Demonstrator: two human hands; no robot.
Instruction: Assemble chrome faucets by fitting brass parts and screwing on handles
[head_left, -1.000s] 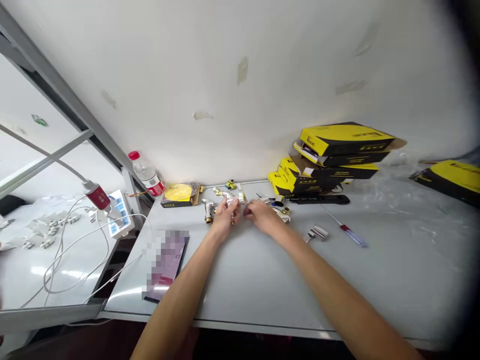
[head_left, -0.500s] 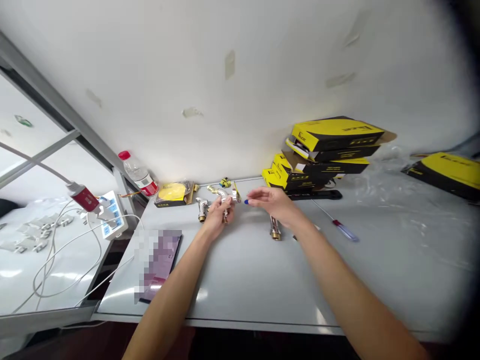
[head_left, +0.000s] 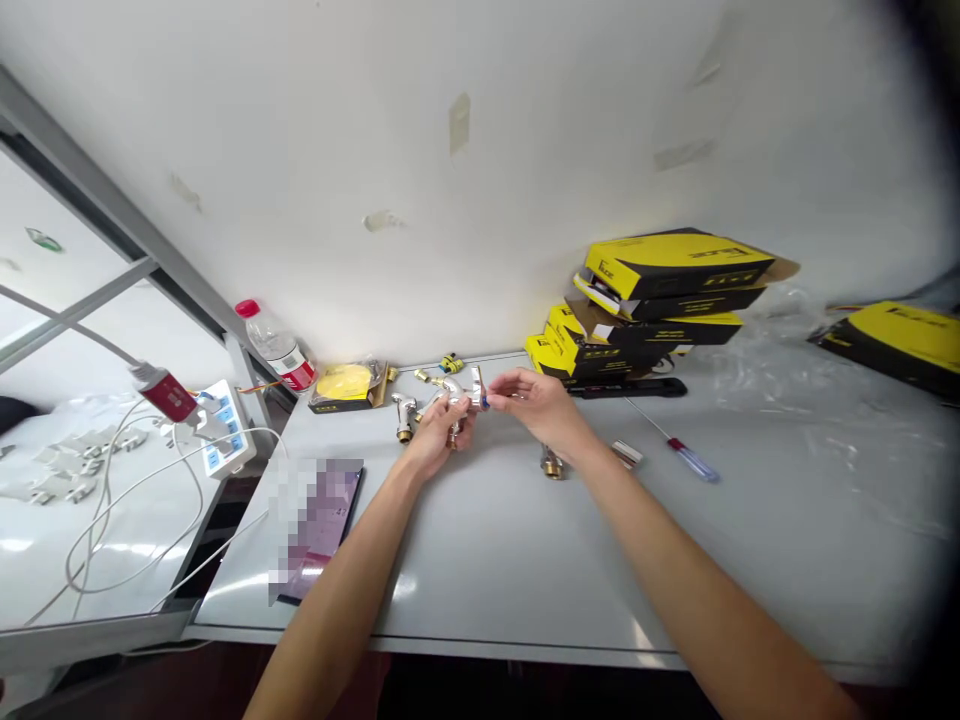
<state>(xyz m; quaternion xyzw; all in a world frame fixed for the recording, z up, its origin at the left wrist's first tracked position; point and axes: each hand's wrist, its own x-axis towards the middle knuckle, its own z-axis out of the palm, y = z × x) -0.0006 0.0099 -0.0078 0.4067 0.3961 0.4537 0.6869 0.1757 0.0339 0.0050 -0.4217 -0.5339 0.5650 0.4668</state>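
Note:
My left hand (head_left: pixel 437 438) grips a chrome tap body with brass fittings (head_left: pixel 454 398) above the table, its fingers wrapped around the lower part. My right hand (head_left: pixel 537 402) comes in from the right and pinches a small blue-tipped part (head_left: pixel 485 402) between its fingertips, right against the top of the tap. A second chrome tap with a brass end (head_left: pixel 405 416) stands just left of my left hand. A brass-ended fitting (head_left: pixel 552 464) rests on the table below my right wrist.
Behind my hands lie a small yellow-and-black part (head_left: pixel 451 363) and a yellow packet (head_left: pixel 349 387). Right are stacked yellow-and-black boxes (head_left: pixel 645 300), a chrome fitting (head_left: pixel 627 454) and a blue-handled screwdriver (head_left: pixel 694 460). Left are a bottle (head_left: pixel 274 345), a power strip (head_left: pixel 222 425) and a blurred phone (head_left: pixel 319 530).
My right hand has moved left, bringing the blue-tipped part from a small gap up against the top of the tap. My left hand stays nearly still on the tap.

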